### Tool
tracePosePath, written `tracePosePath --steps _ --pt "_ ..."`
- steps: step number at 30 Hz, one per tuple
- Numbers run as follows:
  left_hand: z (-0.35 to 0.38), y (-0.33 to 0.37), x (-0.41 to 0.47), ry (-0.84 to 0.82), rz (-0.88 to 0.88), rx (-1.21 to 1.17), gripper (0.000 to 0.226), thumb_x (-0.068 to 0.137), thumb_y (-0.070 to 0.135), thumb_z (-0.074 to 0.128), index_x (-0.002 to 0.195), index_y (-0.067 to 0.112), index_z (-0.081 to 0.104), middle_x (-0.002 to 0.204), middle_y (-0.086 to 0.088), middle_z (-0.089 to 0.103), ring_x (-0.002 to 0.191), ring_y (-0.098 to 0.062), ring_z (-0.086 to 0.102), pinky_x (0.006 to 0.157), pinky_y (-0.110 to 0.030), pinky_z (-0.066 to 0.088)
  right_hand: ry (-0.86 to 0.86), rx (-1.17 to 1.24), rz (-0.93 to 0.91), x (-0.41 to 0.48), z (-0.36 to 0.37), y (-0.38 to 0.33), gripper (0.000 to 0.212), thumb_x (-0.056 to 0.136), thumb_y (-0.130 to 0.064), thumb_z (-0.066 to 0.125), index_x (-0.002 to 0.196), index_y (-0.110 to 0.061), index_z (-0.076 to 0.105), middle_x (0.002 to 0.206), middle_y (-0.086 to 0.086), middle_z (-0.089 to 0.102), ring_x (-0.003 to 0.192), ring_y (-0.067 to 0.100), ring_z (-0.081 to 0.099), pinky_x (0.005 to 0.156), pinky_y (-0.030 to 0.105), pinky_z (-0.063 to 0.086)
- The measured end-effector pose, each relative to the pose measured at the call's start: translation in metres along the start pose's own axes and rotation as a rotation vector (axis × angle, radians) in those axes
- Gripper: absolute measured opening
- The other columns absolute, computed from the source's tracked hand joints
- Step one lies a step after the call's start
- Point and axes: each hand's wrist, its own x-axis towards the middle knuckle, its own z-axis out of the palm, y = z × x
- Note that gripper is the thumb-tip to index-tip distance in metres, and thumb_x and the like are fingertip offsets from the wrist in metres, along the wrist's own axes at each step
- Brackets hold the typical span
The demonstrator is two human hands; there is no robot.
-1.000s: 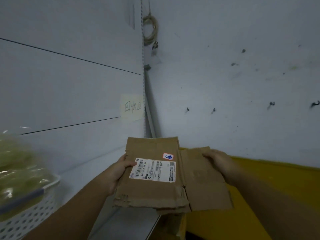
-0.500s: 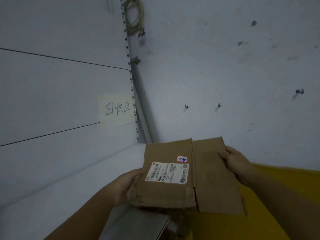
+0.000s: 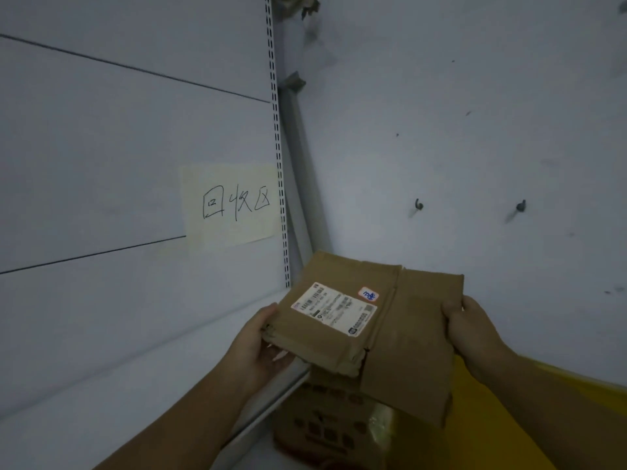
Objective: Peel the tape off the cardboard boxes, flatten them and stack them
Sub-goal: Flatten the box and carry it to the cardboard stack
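I hold a flattened brown cardboard box [image 3: 403, 337] in the air with both hands. It carries a white shipping label [image 3: 334, 313] and a small red-edged sticker [image 3: 368, 294] on top. My left hand [image 3: 263, 347] grips its left edge, thumb on top and fingers underneath. My right hand [image 3: 470, 325] grips the far right edge. Below the held box lies another piece of cardboard [image 3: 332, 425] with dark print and a shiny strip of tape [image 3: 378, 424].
A white shelf [image 3: 112, 395] runs along the left under a panelled wall with a handwritten paper note [image 3: 234, 205]. A slotted upright rail [image 3: 278, 157] stands in the corner. The right wall has small hooks [image 3: 419, 205]. A yellow surface [image 3: 502, 422] lies at lower right.
The view swung right and closer to the corner; the basket at left is out of sight. The held box tilted and moved over the printed cardboard below. Both grips are unchanged.
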Motion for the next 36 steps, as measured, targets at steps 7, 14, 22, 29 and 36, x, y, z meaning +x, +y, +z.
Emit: tracePosePath --steps 7,14,22,29,36 --pt "0.016 -0.005 0.073 0.12 -0.087 -0.104 0.025 0.088 0.027 0.052 0.085 0.006 0.066 0.088 -0.014 0.06 0.068 -0.025 0.058 0.057 -0.035 0.055 -0.013 0.037 -0.013 0.075 0.032 0.008 0.043 0.099 -0.035 0.036 0.136 -0.013 0.04 0.124 0.012 0.055 0.1 0.03 0.057 0.091 0.05 0.05" --pt "0.038 -0.013 0.112 0.195 -0.051 -0.013 0.032 0.086 0.037 0.058 0.102 0.011 0.067 0.093 -0.012 0.068 0.076 -0.023 0.061 0.054 -0.028 0.054 -0.134 0.063 -0.013 0.143 0.072 0.034 0.044 0.101 -0.031 0.032 0.138 -0.008 0.036 0.122 0.014 0.051 0.093 0.026 0.049 0.08 0.04 0.044" --pt "0.075 -0.004 0.149 0.4 0.083 0.213 0.04 0.079 0.028 0.071 0.116 0.02 0.061 0.103 -0.007 0.066 0.089 -0.027 0.064 0.072 -0.036 0.054 -0.431 0.311 0.076 0.215 0.096 0.061 0.038 0.091 -0.033 0.051 0.126 -0.017 0.048 0.115 0.006 0.062 0.1 0.027 0.061 0.085 0.043 0.052" --pt "0.035 0.0 0.149 0.423 0.161 0.136 0.049 0.081 0.005 0.06 0.129 0.009 0.053 0.124 -0.015 0.064 0.113 -0.035 0.061 0.095 -0.047 0.049 -0.901 0.14 0.053 0.239 0.101 0.063 0.008 0.094 -0.019 0.052 0.098 -0.012 0.054 0.057 0.011 0.064 0.043 0.022 0.057 0.044 0.026 0.044" --pt "0.008 0.005 0.161 0.546 -0.015 0.258 0.036 0.081 -0.005 0.062 0.117 -0.006 0.059 0.112 -0.024 0.067 0.092 -0.036 0.069 0.066 -0.039 0.06 -0.664 -0.378 -0.688 0.262 0.105 0.059 0.017 0.093 -0.026 0.051 0.077 -0.024 0.051 0.056 -0.001 0.052 0.053 0.012 0.051 0.049 0.022 0.034"
